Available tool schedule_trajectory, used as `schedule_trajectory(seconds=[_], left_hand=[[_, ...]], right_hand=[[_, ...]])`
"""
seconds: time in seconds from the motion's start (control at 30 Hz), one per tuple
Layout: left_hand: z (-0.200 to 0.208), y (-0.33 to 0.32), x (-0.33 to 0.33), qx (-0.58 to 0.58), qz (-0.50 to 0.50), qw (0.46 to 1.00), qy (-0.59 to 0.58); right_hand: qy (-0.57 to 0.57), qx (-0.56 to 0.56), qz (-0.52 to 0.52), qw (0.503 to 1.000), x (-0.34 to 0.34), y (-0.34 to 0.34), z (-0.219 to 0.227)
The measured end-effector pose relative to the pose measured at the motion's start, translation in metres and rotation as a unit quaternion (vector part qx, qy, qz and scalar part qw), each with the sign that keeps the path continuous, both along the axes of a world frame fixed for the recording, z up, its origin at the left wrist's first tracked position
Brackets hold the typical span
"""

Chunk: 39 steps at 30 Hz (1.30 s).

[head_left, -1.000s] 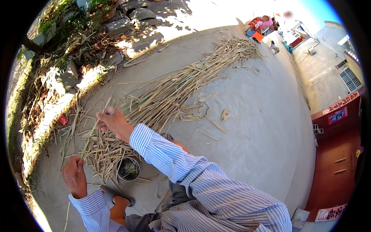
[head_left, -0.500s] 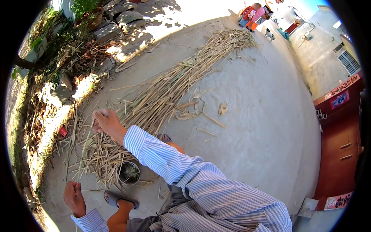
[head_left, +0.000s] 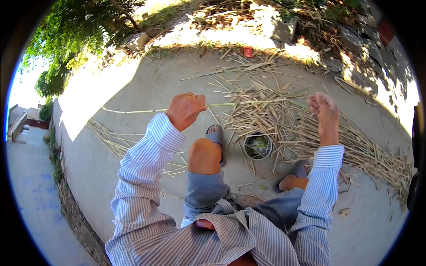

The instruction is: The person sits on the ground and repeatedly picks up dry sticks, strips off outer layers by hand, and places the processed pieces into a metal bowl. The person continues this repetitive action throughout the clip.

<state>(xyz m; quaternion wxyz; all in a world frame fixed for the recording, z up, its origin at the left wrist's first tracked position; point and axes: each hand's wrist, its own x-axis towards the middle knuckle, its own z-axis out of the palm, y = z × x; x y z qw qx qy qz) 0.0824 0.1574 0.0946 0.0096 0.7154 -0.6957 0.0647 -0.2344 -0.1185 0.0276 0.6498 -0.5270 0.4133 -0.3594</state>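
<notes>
Stalk [head_left: 224, 104] part-hidden in left grip [head_left: 186, 111]

I see one long, slender plant stalk [head_left: 222, 104], pale straw-yellow with a green tinge, held nearly level from side to side. The left hand [head_left: 186, 111] closes around it; beyond that fist its thin left end sticks out, bending slightly away from the body at the tip. Its thicker stretch passes above the strewn dry stalks [head_left: 266, 122] toward the right hand [head_left: 324, 111]; whether it touches those fingers, I cannot tell.
</notes>
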Motion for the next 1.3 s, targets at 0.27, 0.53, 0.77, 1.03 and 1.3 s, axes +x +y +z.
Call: schedule_trajectory(seconds=[0.27, 0.53, 0.77, 1.03, 1.3], left_hand=[[-0.050, 0.130, 0.075, 0.192, 0.179, 0.964, 0.039], [-0.098, 0.295, 0.137, 0.370, 0.360, 0.854, 0.058], [-0.122, 0.318, 0.076, 0.555, 0.464, 0.690, 0.029], [-0.250, 0.290, 0.118, 0.181, 0.589, 0.742, 0.265], [-0.243, -0.015, 0.236, -0.169, 0.315, 0.835, 0.419]], right_hand=[[0.064, -0.005, 0.082, 0.995, 0.025, 0.021, -0.018], [0.163, -0.051, 0.134, 0.976, 0.050, 0.053, -0.016], [-0.043, -0.015, 0.087, 0.995, -0.012, 0.035, 0.051], [0.026, 0.036, -0.112, 0.993, -0.170, 0.039, -0.027], [0.160, 0.288, -0.165, 0.929, -0.244, 0.109, -0.286]])
